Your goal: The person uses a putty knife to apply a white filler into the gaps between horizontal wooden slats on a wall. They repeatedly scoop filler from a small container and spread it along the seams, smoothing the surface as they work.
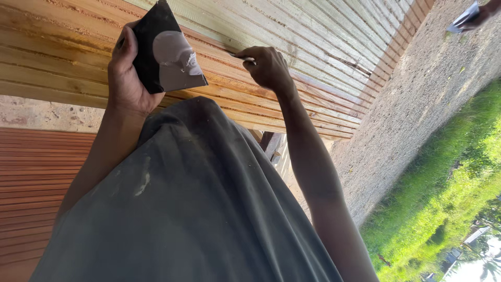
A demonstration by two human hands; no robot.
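Left hand (124,73) grips a dark board (156,52) carrying pale filler (175,52), held above the grooved timber panel (313,62). Right hand (269,68), fingers clenched on a small blade (240,56), works a groove. Advisable: keep the blade flat, follow the groove, press evenly.

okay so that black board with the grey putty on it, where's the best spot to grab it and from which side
Probably the bare black lower-left edge of the black board, come at from the left, as the left hand grips it now. The grey putty covers its middle and right part, so fingers there would smear it. The right hand is busy with a small tool on the wooden slats.
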